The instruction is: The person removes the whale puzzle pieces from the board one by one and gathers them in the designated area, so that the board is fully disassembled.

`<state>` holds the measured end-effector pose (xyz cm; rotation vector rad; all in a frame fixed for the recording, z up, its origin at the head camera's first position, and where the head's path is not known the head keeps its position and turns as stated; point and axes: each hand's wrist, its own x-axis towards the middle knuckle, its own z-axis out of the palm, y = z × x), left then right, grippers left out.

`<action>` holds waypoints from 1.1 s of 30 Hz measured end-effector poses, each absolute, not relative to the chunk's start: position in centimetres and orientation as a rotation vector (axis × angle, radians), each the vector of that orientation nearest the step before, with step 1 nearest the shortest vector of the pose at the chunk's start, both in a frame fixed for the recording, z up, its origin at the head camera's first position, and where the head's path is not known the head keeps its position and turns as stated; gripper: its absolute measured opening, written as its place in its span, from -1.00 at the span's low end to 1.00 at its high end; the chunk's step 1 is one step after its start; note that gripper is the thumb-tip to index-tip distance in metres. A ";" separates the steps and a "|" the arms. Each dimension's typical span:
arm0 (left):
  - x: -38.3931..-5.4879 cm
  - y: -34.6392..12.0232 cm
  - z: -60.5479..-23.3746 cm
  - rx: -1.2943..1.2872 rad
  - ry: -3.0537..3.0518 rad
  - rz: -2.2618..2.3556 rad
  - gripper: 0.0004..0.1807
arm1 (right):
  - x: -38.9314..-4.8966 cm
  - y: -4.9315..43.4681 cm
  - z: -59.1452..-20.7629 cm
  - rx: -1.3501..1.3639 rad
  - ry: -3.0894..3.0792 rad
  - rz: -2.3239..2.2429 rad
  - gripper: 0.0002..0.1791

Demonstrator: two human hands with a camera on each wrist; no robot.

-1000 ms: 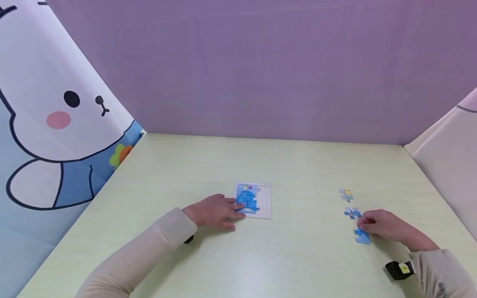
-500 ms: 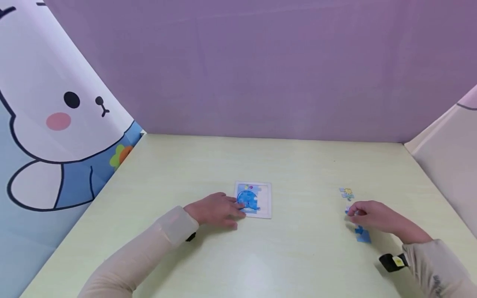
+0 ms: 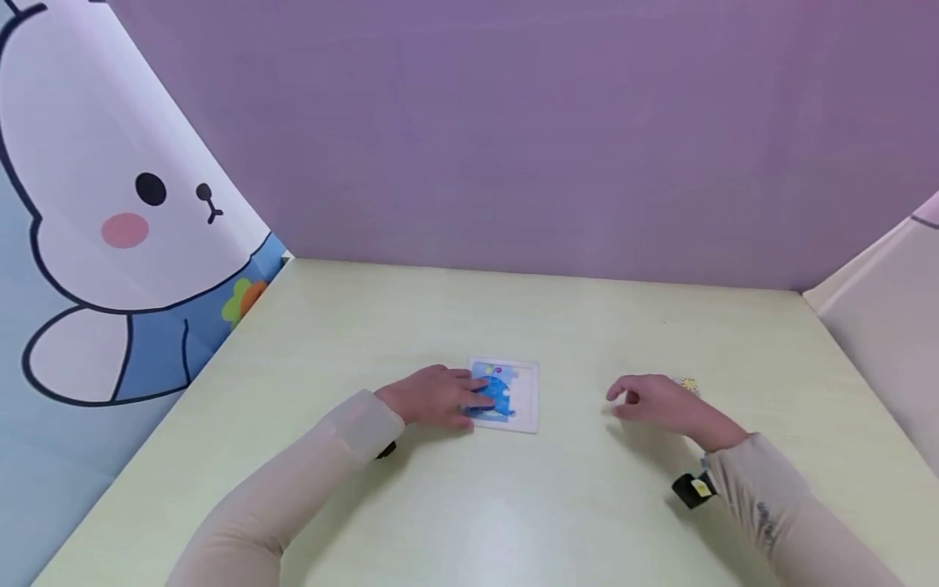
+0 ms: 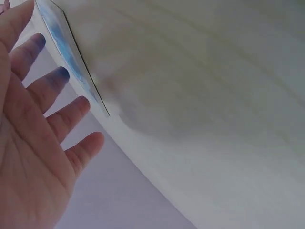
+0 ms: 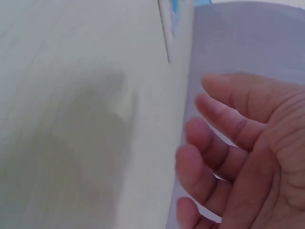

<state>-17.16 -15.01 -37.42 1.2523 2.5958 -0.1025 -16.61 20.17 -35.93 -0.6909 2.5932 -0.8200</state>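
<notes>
My left hand (image 3: 438,397) lies at the left side of a small white-framed jigsaw puzzle (image 3: 526,425), its spread fingertips resting over the picture. That picture shows a blue whale (image 3: 501,395), and the right part of the frame is bare. In the left wrist view, the fingers (image 4: 57,78) are apart along the frame's edge. Between the frame and the loose pieces hovers my right hand (image 3: 656,403), its fingers loosely bent and no piece showing at the fingertips. The right wrist view shows the thumb (image 5: 233,93) close to the index finger, with the puzzle frame (image 5: 167,36) beyond.
A yellow-patterned puzzle piece (image 3: 689,385) lies just behind the right hand; other loose pieces are mostly hidden under the right forearm. A pale table (image 3: 499,505) ends at a purple cloth backdrop (image 3: 513,147). A cartoon-printed cloth (image 3: 81,269) hangs on the left.
My right hand has moved left from the loose pieces toward the frame, and its forearm now covers most of them. The left hand has slid slightly further over the puzzle picture.
</notes>
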 end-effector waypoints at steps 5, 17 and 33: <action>-17.3 -14.8 -37.5 1.248 2.579 -0.102 -0.47 | -17.2 17.6 -36.4 -0.678 2.690 -0.763 -0.73; -17.2 -14.4 -37.5 1.220 2.528 -0.125 -0.47 | -19.1 10.6 -36.6 -0.588 2.666 -0.623 -0.58; -17.5 -14.3 -37.4 1.296 2.543 -0.163 -0.49 | -20.3 6.0 -37.3 -0.425 2.710 -0.443 -0.58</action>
